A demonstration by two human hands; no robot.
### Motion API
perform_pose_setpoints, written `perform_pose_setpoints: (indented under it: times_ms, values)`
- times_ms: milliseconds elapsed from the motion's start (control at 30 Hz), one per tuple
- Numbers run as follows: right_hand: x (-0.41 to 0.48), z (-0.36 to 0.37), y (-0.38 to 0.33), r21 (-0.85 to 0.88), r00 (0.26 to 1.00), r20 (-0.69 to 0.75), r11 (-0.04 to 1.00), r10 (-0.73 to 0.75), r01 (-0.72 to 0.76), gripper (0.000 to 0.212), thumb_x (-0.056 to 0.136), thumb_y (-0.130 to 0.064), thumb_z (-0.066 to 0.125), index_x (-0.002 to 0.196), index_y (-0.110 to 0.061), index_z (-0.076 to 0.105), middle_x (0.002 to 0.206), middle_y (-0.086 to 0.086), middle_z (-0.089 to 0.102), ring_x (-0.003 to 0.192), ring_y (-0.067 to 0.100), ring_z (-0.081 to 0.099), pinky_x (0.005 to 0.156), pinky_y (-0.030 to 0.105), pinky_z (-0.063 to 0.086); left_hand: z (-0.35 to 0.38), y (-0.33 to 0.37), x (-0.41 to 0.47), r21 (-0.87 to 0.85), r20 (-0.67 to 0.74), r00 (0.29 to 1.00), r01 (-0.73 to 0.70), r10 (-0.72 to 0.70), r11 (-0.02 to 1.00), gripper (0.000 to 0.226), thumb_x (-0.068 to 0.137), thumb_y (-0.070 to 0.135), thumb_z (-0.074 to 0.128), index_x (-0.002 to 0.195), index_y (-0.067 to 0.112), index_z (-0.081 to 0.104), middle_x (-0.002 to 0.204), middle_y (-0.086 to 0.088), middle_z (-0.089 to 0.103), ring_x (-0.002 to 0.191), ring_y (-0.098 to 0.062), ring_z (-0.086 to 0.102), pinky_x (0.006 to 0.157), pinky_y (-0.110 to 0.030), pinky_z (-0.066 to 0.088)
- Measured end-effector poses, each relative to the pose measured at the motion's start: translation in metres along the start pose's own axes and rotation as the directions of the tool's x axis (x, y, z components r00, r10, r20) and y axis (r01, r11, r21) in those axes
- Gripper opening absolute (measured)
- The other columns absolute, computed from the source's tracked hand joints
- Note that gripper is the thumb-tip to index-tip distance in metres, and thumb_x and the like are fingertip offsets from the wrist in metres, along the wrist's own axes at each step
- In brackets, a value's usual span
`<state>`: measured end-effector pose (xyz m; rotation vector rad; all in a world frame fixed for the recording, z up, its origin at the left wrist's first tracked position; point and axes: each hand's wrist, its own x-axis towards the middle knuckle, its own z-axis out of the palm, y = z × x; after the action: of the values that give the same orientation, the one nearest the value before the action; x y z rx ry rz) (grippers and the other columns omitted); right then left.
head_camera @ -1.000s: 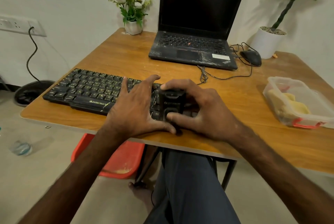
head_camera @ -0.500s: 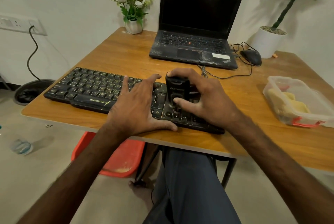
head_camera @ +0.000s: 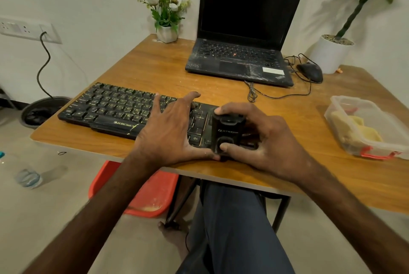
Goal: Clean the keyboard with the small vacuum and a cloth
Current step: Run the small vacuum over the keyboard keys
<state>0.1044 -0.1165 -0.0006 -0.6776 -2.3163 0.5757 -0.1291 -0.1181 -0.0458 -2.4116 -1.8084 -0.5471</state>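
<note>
A black keyboard (head_camera: 110, 107) lies along the near edge of the wooden table (head_camera: 159, 70). My left hand (head_camera: 168, 132) rests flat on its middle with the fingers spread, pressing it down. My right hand (head_camera: 265, 141) grips a small black vacuum (head_camera: 226, 133) that stands upright on the right end of the keyboard, near the front row of keys. The right end of the keyboard is hidden under the vacuum and my right hand. A yellow cloth (head_camera: 363, 129) lies inside a clear plastic box (head_camera: 345, 105) at the right of the table.
An open black laptop (head_camera: 241, 30) stands at the back, with a black mouse (head_camera: 309, 72) and its cable to the right. A small flower pot (head_camera: 166, 32) and a large white plant pot (head_camera: 329, 52) stand at the rear. A red stool (head_camera: 141, 196) is under the table.
My right hand slid the vacuum from the front keys up to the rear rows and back to the front of the keyboard's right end. My left hand stayed put.
</note>
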Motion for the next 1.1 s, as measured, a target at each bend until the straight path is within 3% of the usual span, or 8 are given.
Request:
perform_pose_setpoints:
  times_ms: [133,267,367,533,700,867,1100]
  values:
    - [-0.001,-0.012,0.01,-0.045,0.993,-0.102,0.997,0.06,-0.065,0.06,0.082,-0.015,0.079,0.132,-0.027,0.048,0.117,-0.015,0.057,0.1,0.004,0.064,0.072,0.022,0.059,-0.001,0.001,0.0,-0.005,0.004,1.0,0.009,-0.008,1.0,0.136,0.054,0.105,0.036,0.154,0.016,0.011,0.146,-0.004,0.047,0.137,-0.019,0.046,0.121,-0.065,0.008]
    - [-0.008,-0.006,0.005,0.015,0.998,-0.057,1.0,0.027,-0.026,0.059,0.081,-0.014,0.079,0.131,-0.026,0.05,0.12,-0.017,0.057,0.102,0.005,0.065,0.073,0.019,0.058,-0.001,0.001,0.0,-0.001,0.003,1.0,0.013,-0.013,1.0,0.136,0.054,0.105,0.036,0.154,0.016,0.011,0.147,-0.003,0.047,0.137,-0.019,0.045,0.121,-0.064,0.008]
    - [-0.004,-0.016,0.012,0.002,0.989,-0.106,0.995,0.1,-0.101,0.059,0.081,-0.015,0.079,0.132,-0.028,0.05,0.116,-0.011,0.06,0.099,0.006,0.066,0.07,0.024,0.06,-0.001,0.002,-0.001,-0.017,-0.001,1.0,0.016,-0.016,1.0,0.135,0.054,0.104,0.039,0.153,0.018,0.011,0.145,-0.002,0.048,0.136,-0.017,0.046,0.122,-0.063,0.006]
    - [-0.005,-0.01,0.004,0.018,1.0,-0.001,0.999,0.029,-0.029,0.059,0.082,-0.015,0.078,0.131,-0.029,0.049,0.119,-0.021,0.057,0.103,0.003,0.064,0.075,0.016,0.056,-0.001,0.001,-0.001,-0.022,-0.008,1.0,0.016,-0.016,1.0,0.134,0.053,0.105,0.036,0.153,0.019,0.01,0.145,-0.003,0.049,0.137,-0.018,0.046,0.122,-0.062,0.005]
    - [0.004,-0.009,0.016,0.02,0.985,-0.13,0.993,0.115,-0.113,0.06,0.082,-0.015,0.078,0.134,-0.025,0.049,0.116,-0.01,0.06,0.097,0.005,0.066,0.07,0.026,0.06,-0.001,0.0,-0.002,-0.015,0.006,1.0,0.018,-0.017,1.0,0.135,0.053,0.105,0.037,0.154,0.019,0.009,0.146,-0.003,0.048,0.138,-0.017,0.045,0.122,-0.062,0.004]
    - [0.004,0.001,0.013,0.06,0.979,-0.152,0.99,0.135,-0.127,0.06,0.085,-0.017,0.075,0.136,-0.031,0.046,0.119,-0.024,0.056,0.102,0.002,0.064,0.07,0.024,0.06,-0.003,0.002,-0.002,-0.006,0.027,0.999,0.023,-0.023,1.0,0.134,0.053,0.105,0.035,0.152,0.022,0.003,0.15,-0.004,0.045,0.141,-0.018,0.042,0.123,-0.061,0.002]
    - [0.008,-0.001,0.013,0.205,0.97,-0.152,0.966,0.191,-0.158,0.061,0.082,-0.015,0.078,0.132,-0.032,0.048,0.117,-0.022,0.055,0.101,0.013,0.066,0.067,0.034,0.061,-0.004,0.001,-0.001,-0.023,0.033,0.999,0.024,-0.023,0.999,0.133,0.052,0.105,0.034,0.152,0.025,-0.001,0.152,-0.004,0.042,0.142,-0.017,0.04,0.123,-0.06,0.0]
